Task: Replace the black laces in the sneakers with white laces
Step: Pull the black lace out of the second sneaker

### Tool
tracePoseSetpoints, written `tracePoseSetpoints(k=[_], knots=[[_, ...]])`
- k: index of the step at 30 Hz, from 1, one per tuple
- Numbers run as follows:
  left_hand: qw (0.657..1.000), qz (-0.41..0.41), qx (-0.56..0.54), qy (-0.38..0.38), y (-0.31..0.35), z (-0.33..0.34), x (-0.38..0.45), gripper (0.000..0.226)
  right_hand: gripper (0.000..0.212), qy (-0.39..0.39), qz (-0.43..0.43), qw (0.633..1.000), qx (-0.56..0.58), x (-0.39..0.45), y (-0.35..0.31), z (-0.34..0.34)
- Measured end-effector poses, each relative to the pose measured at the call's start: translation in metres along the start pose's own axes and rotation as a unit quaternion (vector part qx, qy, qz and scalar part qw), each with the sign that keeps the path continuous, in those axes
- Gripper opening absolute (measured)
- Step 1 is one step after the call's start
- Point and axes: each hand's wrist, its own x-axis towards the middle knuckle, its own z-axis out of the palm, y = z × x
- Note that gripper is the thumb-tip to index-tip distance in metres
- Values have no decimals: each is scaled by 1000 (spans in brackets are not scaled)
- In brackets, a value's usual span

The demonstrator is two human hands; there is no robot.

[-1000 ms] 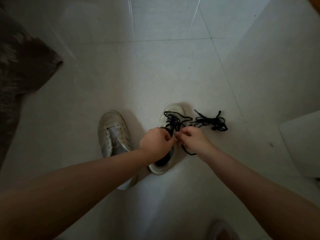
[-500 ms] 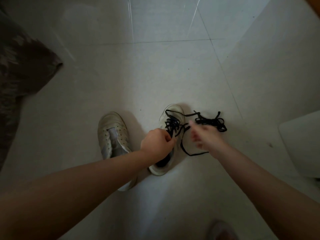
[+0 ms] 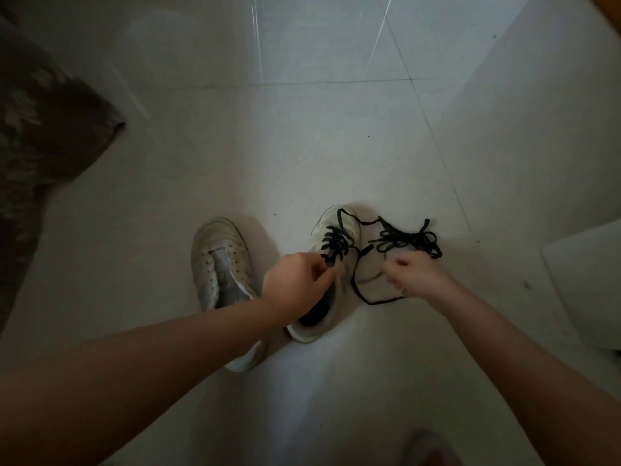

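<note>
Two white sneakers stand on the pale tiled floor. The left sneaker has bare eyelets and no lace. The right sneaker still carries a black lace through its front eyelets. My left hand rests on that shoe's tongue area, fingers pinched at the upper eyelets. My right hand is blurred to the right of the shoe, closed on the freed end of the black lace, which loops down to the floor. A loose bundle of black lace lies beside the shoe's toe.
A dark patterned cloth covers the left edge. A pale flat object sits at the right edge. A dim rounded shape, possibly a foot, shows at the bottom.
My right hand moved right, away from the shoe, drawing a length of black lace out of the upper eyelets. My left hand stayed on the shoe.
</note>
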Motion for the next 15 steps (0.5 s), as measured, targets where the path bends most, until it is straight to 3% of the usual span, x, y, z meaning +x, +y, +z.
tracePoseSetpoints(k=[2,4,6,8,15], knots=[[998,24,29,42,-7,-5,-2,20,39,-81,-51,984,-152,-8,-5,3],[997,26,59,38,-13,-8,0,24,39,-20,-136,978,-158,-12,-19,8],[997,22,77,18,-17,-9,3,25,19,42,-231,968,-85,-12,-37,18],[995,28,94,12,-16,-8,4,24,6,47,-294,949,-105,-8,-52,30],[987,87,131,31,-16,-10,0,18,13,6,-313,904,-292,7,-76,39]])
